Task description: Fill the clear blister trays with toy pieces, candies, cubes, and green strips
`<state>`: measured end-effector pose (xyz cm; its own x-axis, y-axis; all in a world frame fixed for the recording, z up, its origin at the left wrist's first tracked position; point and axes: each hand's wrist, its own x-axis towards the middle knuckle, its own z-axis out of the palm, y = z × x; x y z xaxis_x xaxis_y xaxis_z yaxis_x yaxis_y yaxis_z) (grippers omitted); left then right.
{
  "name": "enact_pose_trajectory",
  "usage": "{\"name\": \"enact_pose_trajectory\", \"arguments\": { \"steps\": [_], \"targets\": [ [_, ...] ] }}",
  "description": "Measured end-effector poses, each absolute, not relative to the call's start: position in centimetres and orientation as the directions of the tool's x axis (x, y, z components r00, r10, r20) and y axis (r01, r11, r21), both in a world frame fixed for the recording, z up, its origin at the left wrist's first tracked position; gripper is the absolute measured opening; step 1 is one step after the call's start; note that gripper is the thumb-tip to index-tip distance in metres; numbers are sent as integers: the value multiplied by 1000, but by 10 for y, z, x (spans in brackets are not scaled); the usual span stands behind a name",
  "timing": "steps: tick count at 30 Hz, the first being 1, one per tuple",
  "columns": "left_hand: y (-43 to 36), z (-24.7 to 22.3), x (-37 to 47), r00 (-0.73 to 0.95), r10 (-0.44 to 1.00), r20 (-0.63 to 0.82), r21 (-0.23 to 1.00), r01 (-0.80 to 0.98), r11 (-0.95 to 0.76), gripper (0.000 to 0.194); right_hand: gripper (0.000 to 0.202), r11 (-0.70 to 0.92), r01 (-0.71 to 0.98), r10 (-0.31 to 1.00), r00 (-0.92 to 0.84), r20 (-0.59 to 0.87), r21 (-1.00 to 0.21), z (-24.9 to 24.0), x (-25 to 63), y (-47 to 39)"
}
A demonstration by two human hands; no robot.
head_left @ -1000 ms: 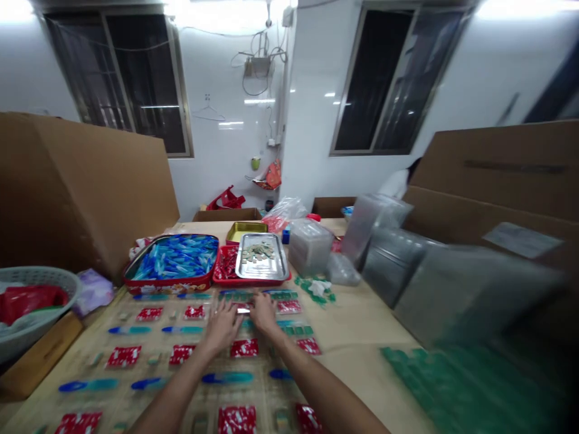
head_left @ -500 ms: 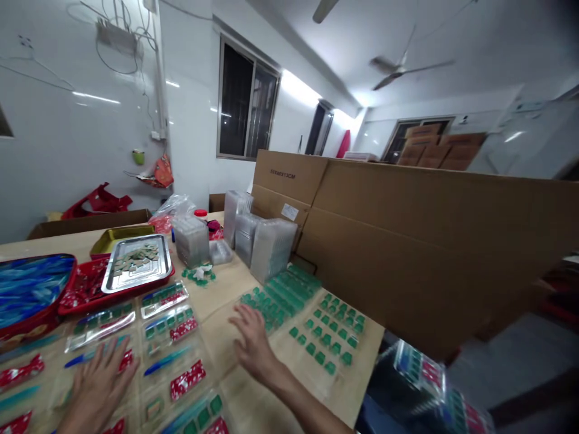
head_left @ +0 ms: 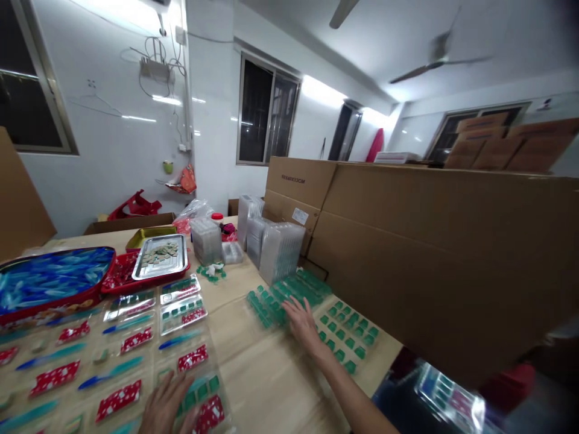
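My right hand [head_left: 302, 322], fingers spread, is over the rows of green pieces in clear plastic [head_left: 266, 304]. Whether its fingertips touch them I cannot tell. At the bottom edge, my left hand [head_left: 166, 402] is open beside a clear tray with green pieces and a red packet with white dots [head_left: 210, 415]. Around it lie clear trays, each with a blue pen-like stick [head_left: 111, 372], a red dotted packet [head_left: 118, 400] and a small beige block [head_left: 100, 355]. A second set of green pieces [head_left: 348, 331] lies right of my right hand.
Stacks of clear plastic trays [head_left: 283, 250] stand at the back before a tall cardboard sheet [head_left: 407, 241]. On the left are a red tub of blue sticks [head_left: 54, 274] and a metal tray of beige pieces [head_left: 160, 256]. Packed trays [head_left: 447, 395] sit low at right.
My right hand has moved right and forward across the green pieces. My left hand has moved back toward the near edge, off the blue stick and red packet. The view has turned left.
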<state>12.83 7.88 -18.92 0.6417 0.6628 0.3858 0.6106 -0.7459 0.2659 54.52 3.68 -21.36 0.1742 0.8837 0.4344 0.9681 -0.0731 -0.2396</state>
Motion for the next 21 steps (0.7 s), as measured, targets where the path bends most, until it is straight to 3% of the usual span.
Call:
{"name": "enact_pose_trajectory", "arguments": {
  "steps": [5,10,14,18,21],
  "targets": [
    [70,-181,152,648,585,488,192,574,-796,42,48,-64,963,812,203,547,-261,-217,544,34],
    [62,-185,169,703,554,447,136,558,-818,48,52,-27,979,742,154,653,-201,-205,537,22],
    [53,-176,185,673,572,469,85,610,-787,59,53,140,990,677,-74,732,-29,-184,503,7],
    [39,-133,204,647,644,408,63,684,-727,76,54,367,926,594,-306,744,87,-167,440,-3],
    [37,-103,210,740,576,346,21,608,-794,62,48,589,795,450,-472,759,145,-159,396,-4]
  ]
}}
